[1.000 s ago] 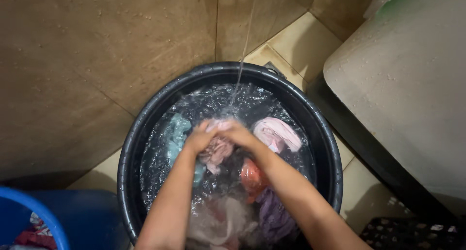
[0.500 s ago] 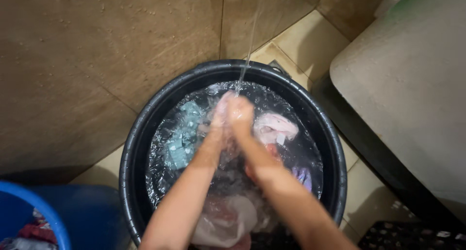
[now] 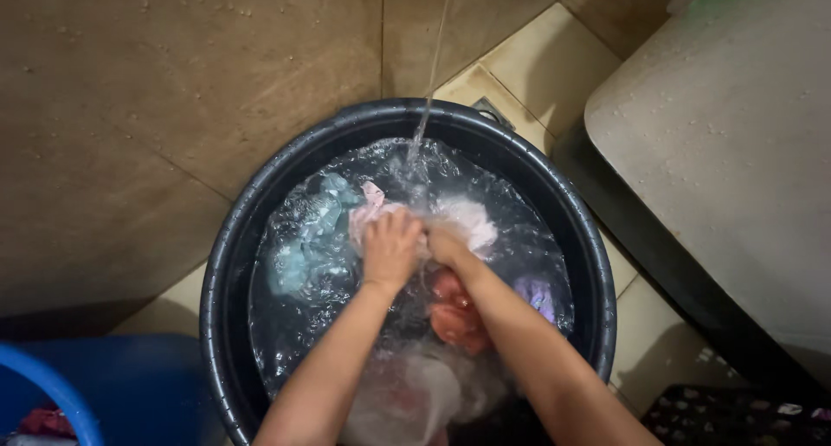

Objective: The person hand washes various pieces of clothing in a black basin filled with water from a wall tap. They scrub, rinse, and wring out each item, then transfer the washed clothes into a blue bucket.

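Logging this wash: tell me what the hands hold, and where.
Both the left hand and right hand grip a bunched pale pink garment near its middle, in the black tub.

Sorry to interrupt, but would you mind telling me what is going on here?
A person is washing clothes by hand in a black tub full of water. The left hand and the right hand are pressed together on a pale pink cloth at the surface. A thin stream of water runs into the tub. A teal cloth and a red cloth float nearby.

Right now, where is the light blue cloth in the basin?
In the head view, the light blue cloth floats in the black basin, on its left side, just left of the left hand.
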